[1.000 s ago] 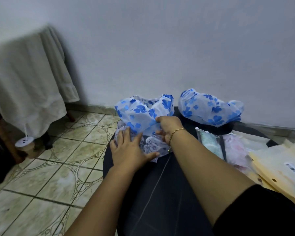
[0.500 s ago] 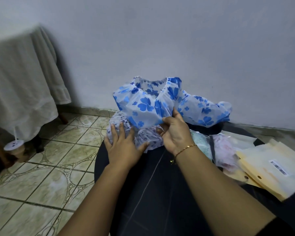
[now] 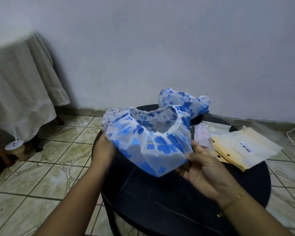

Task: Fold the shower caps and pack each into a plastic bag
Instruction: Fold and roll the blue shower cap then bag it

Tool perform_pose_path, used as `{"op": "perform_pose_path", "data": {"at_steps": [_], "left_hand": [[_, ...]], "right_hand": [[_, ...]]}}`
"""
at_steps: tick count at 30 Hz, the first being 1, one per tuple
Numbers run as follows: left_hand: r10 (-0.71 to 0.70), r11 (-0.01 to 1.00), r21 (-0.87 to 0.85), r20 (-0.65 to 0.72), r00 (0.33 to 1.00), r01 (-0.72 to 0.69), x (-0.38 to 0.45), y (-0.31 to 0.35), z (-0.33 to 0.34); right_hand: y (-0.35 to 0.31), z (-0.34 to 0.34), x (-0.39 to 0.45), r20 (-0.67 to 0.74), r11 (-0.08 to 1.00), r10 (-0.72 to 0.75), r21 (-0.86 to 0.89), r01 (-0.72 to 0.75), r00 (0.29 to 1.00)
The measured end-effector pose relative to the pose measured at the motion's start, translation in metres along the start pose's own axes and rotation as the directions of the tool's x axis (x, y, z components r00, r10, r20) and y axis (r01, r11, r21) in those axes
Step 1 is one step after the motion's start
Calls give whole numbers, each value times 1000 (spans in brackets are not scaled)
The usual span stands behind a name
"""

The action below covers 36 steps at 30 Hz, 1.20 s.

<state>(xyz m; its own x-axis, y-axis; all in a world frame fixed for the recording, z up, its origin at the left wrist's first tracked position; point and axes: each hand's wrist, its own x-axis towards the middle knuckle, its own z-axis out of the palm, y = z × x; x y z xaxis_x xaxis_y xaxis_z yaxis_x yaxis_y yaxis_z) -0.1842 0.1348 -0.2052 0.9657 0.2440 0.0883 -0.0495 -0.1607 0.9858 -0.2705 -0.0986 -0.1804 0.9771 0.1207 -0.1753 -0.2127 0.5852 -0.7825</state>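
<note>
**Two hands lift a blue-flowered shower cap above the dark surface**

Two bare hands hold one shower cap [image 3: 148, 142] between them, its elastic opening facing up and away. The left hand [image 3: 103, 150] grips the cap's left edge, its fingers curled under the plastic and mostly hidden. The right hand [image 3: 203, 166] lies palm-up under the cap's near right corner, fingers curled round the thin plastic; a thin bracelet [image 3: 232, 202] circles that wrist. The cap hangs just above the round black surface [image 3: 160, 193].

Half a second ago the left hand lay flat, pressing a crumpled cap down, and the right pinched the raised cap from the near side; now both hands have spread apart and the cap is opened out. A second flowered cap [image 3: 184, 101] lies at the far edge, by the wall. Right of the hands lie a bagged pink cap [image 3: 202, 135] and a stack of plastic bags [image 3: 245, 147].
</note>
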Motion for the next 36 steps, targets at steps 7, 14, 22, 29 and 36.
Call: {"op": "perform_pose_path", "data": {"at_steps": [7,14,22,29,36], "left_hand": [[-418,741,-356,420,806,570,-46,3,-19],[-480,805,-137,424,768,578,-67,-2,-22],[-495,732,-135,566,659,667,-70,6,-26],[-351,897,367,257,900,245,-59,3,-40],[-404,874,432,392,826,223,-53,3,-50]], "right_hand": [[3,-53,-43,-159,946,158,-260,-196,975],[4,-49,-64,-215,847,48,-509,-154,975],[8,-55,-61,-202,938,34,-333,-101,979],[-3,-69,-51,-365,871,-92,-481,-103,926],[-2,-71,-47,-303,953,-75,-303,-22,950]]}}
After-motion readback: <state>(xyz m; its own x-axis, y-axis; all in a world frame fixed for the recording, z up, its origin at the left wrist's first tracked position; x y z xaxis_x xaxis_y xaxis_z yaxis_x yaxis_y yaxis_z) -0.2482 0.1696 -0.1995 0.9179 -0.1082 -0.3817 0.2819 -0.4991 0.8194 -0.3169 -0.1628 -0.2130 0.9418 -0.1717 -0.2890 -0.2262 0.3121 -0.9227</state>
